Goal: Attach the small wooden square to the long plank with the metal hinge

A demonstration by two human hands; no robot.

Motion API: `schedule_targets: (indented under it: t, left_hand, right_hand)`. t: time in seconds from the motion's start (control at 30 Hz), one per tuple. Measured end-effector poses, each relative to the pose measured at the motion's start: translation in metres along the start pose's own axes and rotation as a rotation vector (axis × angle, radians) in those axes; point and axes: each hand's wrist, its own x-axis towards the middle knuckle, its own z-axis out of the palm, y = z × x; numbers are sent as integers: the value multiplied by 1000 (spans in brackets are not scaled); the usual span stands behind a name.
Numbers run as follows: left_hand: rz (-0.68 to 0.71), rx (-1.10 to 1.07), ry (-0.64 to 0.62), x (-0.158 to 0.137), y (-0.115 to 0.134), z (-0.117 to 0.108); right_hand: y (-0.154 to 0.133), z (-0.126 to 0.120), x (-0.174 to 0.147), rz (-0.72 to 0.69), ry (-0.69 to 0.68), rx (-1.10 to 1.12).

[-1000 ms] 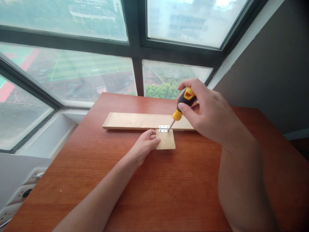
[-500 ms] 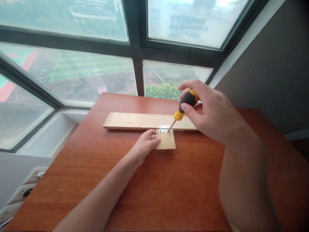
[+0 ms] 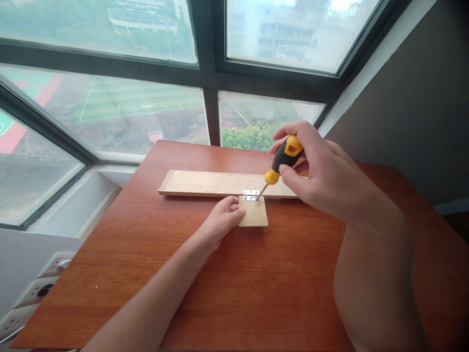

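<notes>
A small square wooden piece is pinched at its left edge by my left hand. A silver metal hinge spans the seam between this piece and a long pale wooden board behind it. My right hand grips a yellow and black screwdriver by its handle, tilted with the tip down at the right end of the hinge's near leaf. The screw under the tip is too small to make out. Part of the board's right end is behind my right hand.
Everything rests on a reddish-brown wooden table. Windows with dark frames rise beyond its far edge, and a dark grey wall stands to the right. Power sockets are on the left below the table's edge.
The screwdriver handle has turned in my right hand, and the fingers have shifted around it. My left hand still holds the small wooden piece; the view has shifted slightly.
</notes>
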Motion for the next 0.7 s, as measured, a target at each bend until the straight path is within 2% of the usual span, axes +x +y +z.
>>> schedule_targets:
  t: [0.2, 0.3, 0.47, 0.7]
  left_hand:
    - [7, 10, -2, 0, 1, 0]
    - [5, 19, 5, 0, 1, 0]
    - [1, 20, 2, 1, -1, 0]
    - [-6, 67, 22, -1, 2, 2]
  right_hand:
    - [-1, 6, 5, 109, 173, -300]
    - [-1, 5, 5, 121, 150, -240]
    - [0, -3, 1, 78, 2, -56]
    - [2, -5, 2, 104, 81, -128]
